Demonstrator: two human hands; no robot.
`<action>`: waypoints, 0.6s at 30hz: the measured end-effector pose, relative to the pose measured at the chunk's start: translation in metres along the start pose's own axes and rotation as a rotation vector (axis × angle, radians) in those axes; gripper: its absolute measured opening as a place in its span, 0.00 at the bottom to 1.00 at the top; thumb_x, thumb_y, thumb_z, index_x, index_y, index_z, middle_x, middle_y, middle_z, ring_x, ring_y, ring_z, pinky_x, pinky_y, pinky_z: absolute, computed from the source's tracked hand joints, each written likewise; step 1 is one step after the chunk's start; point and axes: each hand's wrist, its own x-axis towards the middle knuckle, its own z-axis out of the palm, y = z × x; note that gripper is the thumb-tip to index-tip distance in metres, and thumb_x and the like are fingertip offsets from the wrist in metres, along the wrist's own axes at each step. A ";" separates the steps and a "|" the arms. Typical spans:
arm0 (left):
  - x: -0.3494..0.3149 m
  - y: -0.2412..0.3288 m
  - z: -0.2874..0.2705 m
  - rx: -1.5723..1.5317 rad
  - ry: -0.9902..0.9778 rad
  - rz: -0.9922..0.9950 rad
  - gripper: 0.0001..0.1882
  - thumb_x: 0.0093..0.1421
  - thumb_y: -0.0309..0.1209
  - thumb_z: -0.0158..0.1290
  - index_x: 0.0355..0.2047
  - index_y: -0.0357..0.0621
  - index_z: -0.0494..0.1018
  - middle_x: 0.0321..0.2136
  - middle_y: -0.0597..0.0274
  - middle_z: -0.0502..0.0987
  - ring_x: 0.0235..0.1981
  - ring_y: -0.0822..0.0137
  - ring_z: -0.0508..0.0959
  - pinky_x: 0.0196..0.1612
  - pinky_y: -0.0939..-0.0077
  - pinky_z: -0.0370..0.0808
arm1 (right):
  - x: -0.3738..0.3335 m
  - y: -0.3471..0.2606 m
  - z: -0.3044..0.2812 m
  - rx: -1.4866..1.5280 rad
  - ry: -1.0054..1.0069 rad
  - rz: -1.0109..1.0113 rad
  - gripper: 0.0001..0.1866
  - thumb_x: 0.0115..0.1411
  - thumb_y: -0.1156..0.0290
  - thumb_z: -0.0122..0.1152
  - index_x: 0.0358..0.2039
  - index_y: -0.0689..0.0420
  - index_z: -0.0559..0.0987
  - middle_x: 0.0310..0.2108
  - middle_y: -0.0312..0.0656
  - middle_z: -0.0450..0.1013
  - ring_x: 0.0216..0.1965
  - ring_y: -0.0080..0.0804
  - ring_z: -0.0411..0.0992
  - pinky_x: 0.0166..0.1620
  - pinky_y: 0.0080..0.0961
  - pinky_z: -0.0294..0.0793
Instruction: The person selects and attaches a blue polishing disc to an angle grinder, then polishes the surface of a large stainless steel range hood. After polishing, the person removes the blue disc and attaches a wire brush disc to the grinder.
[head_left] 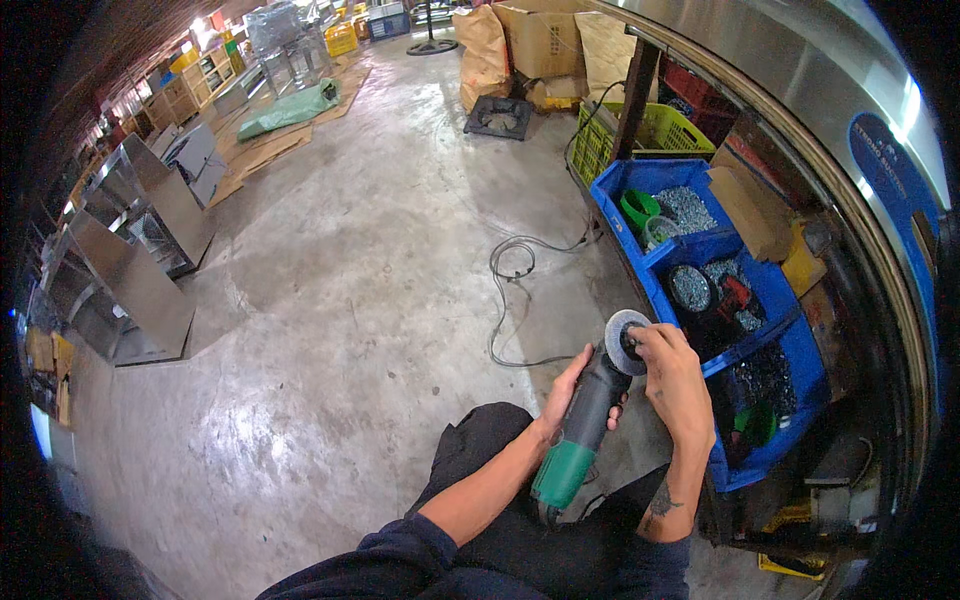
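A green and black angle grinder point(580, 430) lies across my lap, its head pointing away from me. My left hand point(567, 392) is wrapped round the black part of its body, with fingertips showing on the far side. At the head sits a round grey disc point(618, 336) with a dark centre. My right hand point(672, 380) reaches over from the right, its fingers closed on the dark centre piece of the disc. What exactly those fingertips pinch is partly hidden.
To my right, blue bins point(650, 270) hold small metal fasteners and cups. A black cord point(510, 275) loops over the concrete floor point(320, 300). Behind the bins is a yellow-green crate point(675, 130). Bent sheet-metal pieces point(150, 275) stand at left; a cardboard box point(540, 40) is at the back.
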 end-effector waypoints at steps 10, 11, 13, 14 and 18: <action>0.004 -0.002 0.001 0.011 0.002 -0.039 0.36 0.74 0.64 0.41 0.49 0.38 0.73 0.31 0.48 0.80 0.23 0.57 0.84 0.28 0.61 0.87 | 0.002 0.001 -0.008 0.059 -0.010 0.061 0.19 0.58 0.91 0.57 0.49 0.63 0.80 0.44 0.51 0.77 0.46 0.51 0.81 0.49 0.42 0.80; 0.004 -0.002 0.001 0.013 -0.003 -0.038 0.36 0.74 0.64 0.41 0.49 0.38 0.73 0.31 0.48 0.80 0.23 0.57 0.84 0.28 0.61 0.87 | 0.001 0.002 -0.008 0.053 -0.016 0.070 0.18 0.59 0.91 0.57 0.49 0.63 0.80 0.44 0.52 0.77 0.46 0.52 0.80 0.50 0.42 0.80; 0.001 0.000 0.001 0.020 -0.006 -0.038 0.36 0.74 0.64 0.42 0.49 0.38 0.73 0.31 0.48 0.80 0.23 0.57 0.84 0.28 0.61 0.87 | 0.000 0.002 -0.008 0.045 -0.027 0.083 0.17 0.60 0.90 0.57 0.48 0.63 0.80 0.44 0.52 0.76 0.46 0.53 0.80 0.50 0.43 0.79; 0.000 0.000 0.002 0.022 -0.007 -0.043 0.36 0.74 0.64 0.42 0.49 0.38 0.73 0.31 0.48 0.80 0.23 0.57 0.84 0.27 0.61 0.87 | 0.000 0.002 -0.008 0.038 -0.028 0.087 0.16 0.60 0.89 0.57 0.48 0.63 0.80 0.44 0.52 0.76 0.46 0.54 0.80 0.50 0.43 0.79; -0.001 -0.002 0.006 0.017 0.002 -0.063 0.36 0.74 0.64 0.42 0.49 0.37 0.73 0.31 0.47 0.80 0.22 0.56 0.84 0.26 0.61 0.86 | -0.003 0.003 -0.009 -0.006 -0.009 0.112 0.14 0.60 0.87 0.59 0.47 0.62 0.80 0.43 0.53 0.75 0.45 0.56 0.78 0.49 0.45 0.77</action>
